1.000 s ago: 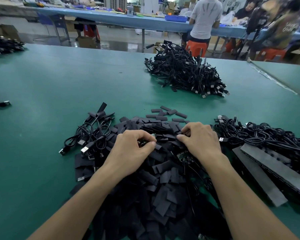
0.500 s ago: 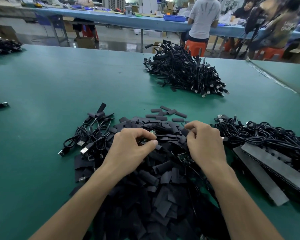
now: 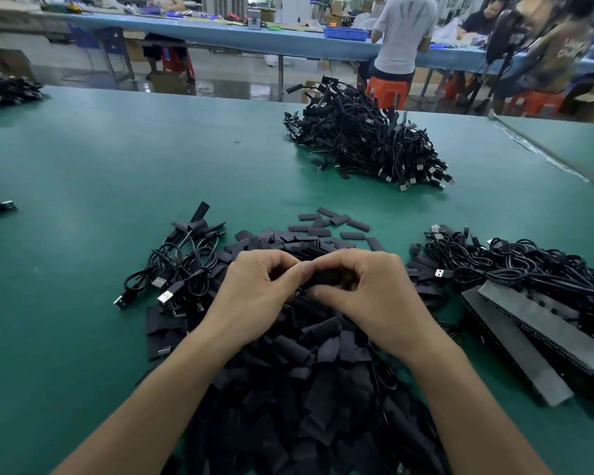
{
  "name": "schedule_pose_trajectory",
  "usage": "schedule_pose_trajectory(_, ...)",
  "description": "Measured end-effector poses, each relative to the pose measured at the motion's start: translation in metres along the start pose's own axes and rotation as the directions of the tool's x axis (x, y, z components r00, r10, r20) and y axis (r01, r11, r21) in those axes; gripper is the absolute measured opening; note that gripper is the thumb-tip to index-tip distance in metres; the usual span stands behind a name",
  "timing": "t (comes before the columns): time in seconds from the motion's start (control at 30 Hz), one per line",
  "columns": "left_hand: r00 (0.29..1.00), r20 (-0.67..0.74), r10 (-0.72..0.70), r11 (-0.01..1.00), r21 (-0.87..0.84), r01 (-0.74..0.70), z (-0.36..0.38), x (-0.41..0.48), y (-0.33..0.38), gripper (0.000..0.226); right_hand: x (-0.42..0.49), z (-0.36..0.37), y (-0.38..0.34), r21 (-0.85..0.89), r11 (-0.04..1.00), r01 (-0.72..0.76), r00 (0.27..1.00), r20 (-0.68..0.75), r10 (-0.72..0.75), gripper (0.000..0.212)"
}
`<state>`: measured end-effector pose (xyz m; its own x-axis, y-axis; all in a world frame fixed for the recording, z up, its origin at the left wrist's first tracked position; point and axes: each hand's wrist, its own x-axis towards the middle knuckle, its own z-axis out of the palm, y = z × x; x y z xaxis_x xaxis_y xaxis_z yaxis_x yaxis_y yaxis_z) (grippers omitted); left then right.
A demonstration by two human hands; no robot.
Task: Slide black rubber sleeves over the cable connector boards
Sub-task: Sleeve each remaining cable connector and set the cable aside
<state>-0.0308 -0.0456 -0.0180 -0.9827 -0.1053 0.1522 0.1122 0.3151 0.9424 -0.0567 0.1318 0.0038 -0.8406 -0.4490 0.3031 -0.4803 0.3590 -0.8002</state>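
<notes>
Right hand (image 3: 367, 289) is pinching one black rubber sleeve (image 3: 326, 278) above the sleeve pile (image 3: 306, 389). Left hand (image 3: 258, 289) is pinching its open end, probably guiding the connector board in; the board is hidden.

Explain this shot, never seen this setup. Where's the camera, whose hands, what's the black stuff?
No robot here: one camera worn on a person's head looks down at their own bare hands. The left hand and right hand meet over a green table, both pinching one black sleeve; what is inside it is hidden. Under them lies a pile of loose sleeves. Black USB cables lie in a left bundle, a right bundle beside grey foam strips, and a far heap.
</notes>
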Motion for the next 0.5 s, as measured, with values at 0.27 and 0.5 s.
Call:
schedule_pose_trajectory(0.27, 0.998, 0.002, -0.057, 0.994, -0.096, 0.057, -0.0014, -0.0005, 0.0031, 0.018, -0.0011, 0.0017, 0.0017, -0.291, 0.949, 0.119, 0.993, 0.010, -0.122, 0.037)
schedule_pose_trajectory(0.5, 0.997, 0.042, -0.057, 0.986, -0.156, 0.063, -0.0035, -0.0021, 0.0043, 0.009, -0.0003, -0.0048, 0.0038, -0.228, 0.970, 0.084, 0.991, -0.082, -0.105, 0.033)
